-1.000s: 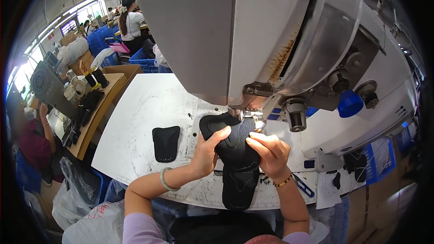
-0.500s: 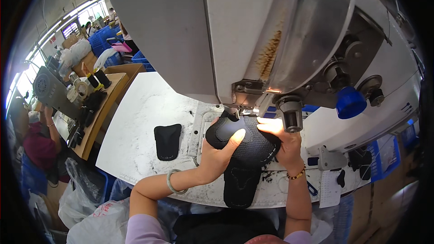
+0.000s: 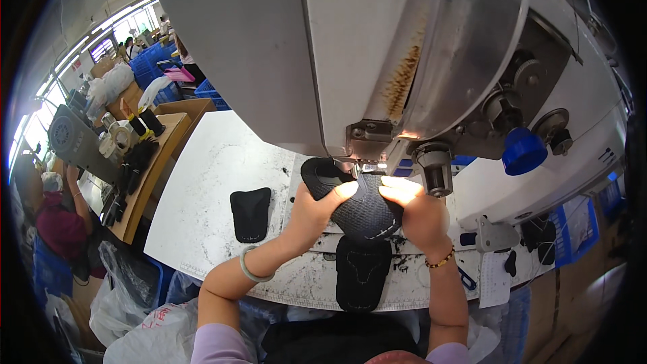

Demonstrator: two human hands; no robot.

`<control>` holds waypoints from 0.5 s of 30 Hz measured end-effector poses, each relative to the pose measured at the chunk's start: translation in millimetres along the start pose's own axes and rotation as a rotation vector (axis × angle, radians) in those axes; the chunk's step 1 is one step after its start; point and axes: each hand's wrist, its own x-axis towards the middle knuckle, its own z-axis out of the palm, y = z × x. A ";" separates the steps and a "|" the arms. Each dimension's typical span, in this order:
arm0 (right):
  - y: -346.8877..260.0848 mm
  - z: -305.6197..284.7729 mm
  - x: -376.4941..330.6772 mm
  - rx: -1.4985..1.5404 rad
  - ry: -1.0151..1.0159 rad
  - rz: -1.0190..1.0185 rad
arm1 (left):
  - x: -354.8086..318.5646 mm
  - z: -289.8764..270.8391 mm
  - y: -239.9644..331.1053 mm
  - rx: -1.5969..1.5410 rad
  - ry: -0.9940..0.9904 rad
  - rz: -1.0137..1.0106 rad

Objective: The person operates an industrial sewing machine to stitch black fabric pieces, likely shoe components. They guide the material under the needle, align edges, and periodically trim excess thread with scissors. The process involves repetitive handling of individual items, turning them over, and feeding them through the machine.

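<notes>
Both hands press a black textured shoe piece (image 3: 364,210) flat under the head of the big sewing machine (image 3: 350,61), right at the needle. The left hand (image 3: 317,207) holds its left edge, fingers together on top; the right hand (image 3: 414,207) pins the right edge, fingers spread slightly. A second black piece (image 3: 362,273) lies just toward the worker, overhanging the white table (image 3: 209,189) edge. Another black piece (image 3: 250,213) sits well apart on the left, with bare tabletop around it.
</notes>
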 end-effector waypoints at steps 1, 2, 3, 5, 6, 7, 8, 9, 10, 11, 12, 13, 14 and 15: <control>-2.4 1.0 1.5 -0.030 0.010 -0.040 | 2.7 -4.1 -1.8 -0.030 -0.008 -0.035; -5.9 3.1 3.9 -0.050 0.059 -0.084 | 5.4 -8.5 -4.8 -0.057 -0.045 -0.042; -9.4 5.6 7.0 -0.073 0.107 -0.129 | 6.6 -9.6 -3.9 -0.075 -0.041 -0.063; -10.9 7.3 9.6 -0.114 0.157 -0.185 | 9.2 -10.7 -2.5 -0.111 -0.034 -0.105; -10.8 8.3 8.4 -0.131 0.158 -0.193 | 10.4 -10.6 -1.6 -0.128 -0.035 -0.125; -11.0 8.4 8.1 -0.139 0.159 -0.195 | 11.5 -10.0 -0.2 -0.145 -0.035 -0.146; -11.2 8.4 7.9 -0.147 0.161 -0.199 | 12.5 -9.7 0.5 -0.163 -0.036 -0.166; -12.4 8.0 8.2 -0.141 0.165 -0.196 | 12.1 -11.2 0.4 -0.160 -0.047 -0.170; -13.4 7.9 8.5 -0.142 0.188 -0.206 | 11.7 -13.6 -0.2 -0.157 -0.058 -0.173; -14.2 7.8 9.0 -0.143 0.210 -0.216 | 11.2 -14.7 -0.3 -0.155 -0.069 -0.176; -13.9 9.0 9.2 -0.152 0.251 -0.235 | 11.6 -13.1 -0.2 -0.180 -0.042 -0.141; -13.2 9.6 9.2 -0.161 0.292 -0.254 | 12.0 -9.9 0.7 -0.204 -0.016 -0.105; -11.0 8.5 8.8 -0.165 0.312 -0.254 | 12.6 -7.6 0.8 -0.229 0.011 -0.070; -11.6 8.1 8.9 -0.117 0.339 -0.205 | 13.4 -7.1 1.6 -0.233 0.010 -0.052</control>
